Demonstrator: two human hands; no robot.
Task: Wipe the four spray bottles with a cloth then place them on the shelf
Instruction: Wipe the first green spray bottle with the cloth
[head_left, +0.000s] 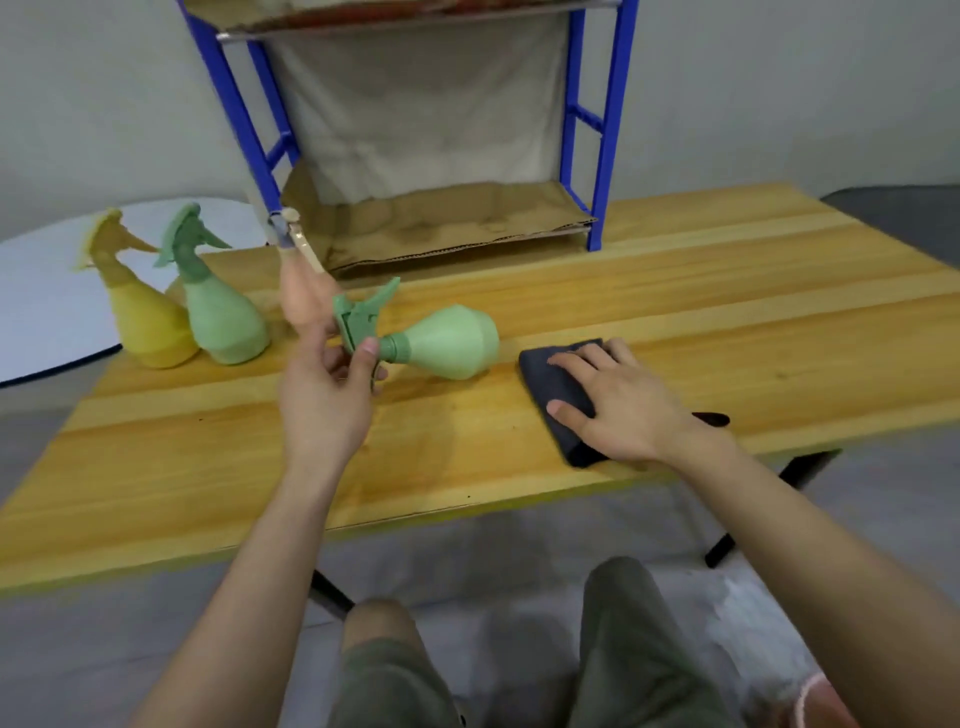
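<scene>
My left hand (332, 384) grips a light green spray bottle (447, 345) at its neck and trigger, holding it tipped on its side, base to the right, just over the wooden table (727, 312). My right hand (618, 400) lies flat with fingers apart on a dark folded cloth (550, 379) at the table's front right. A yellow spray bottle (148, 322) and a second green spray bottle (221, 317) stand upright at the left. A peach spray bottle (301, 296) stands behind my left hand, partly hidden. The blue-framed shelf (605, 156) stands at the back.
The shelf's lower board (457, 223) is lined with brown cardboard and holds nothing. A white round tabletop (47, 291) lies beyond the left edge. A small dark object (711, 418) shows behind my right wrist. My knees are below the table's front edge.
</scene>
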